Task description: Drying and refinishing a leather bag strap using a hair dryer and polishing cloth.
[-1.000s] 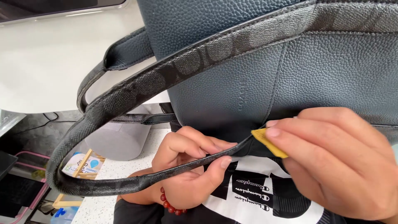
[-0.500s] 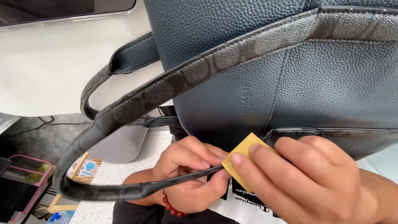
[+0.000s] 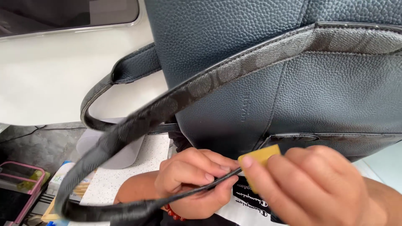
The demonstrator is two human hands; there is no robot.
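The left hand pinches the thin grey patterned leather strap of the dark blue pebbled leather bag, while the right hand, just beside it, grips a small yellow sponge pad against the strap's edge.

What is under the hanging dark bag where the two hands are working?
Under the bag, the left hand pinches the strap; the right hand holds a yellow pad. Printed clothing shows below; the hands cover the rest.

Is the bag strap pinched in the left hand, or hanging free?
Pinched. The left hand closes thumb and fingers on the dark strap, while the right hand presses a small yellow pad beside that grip.
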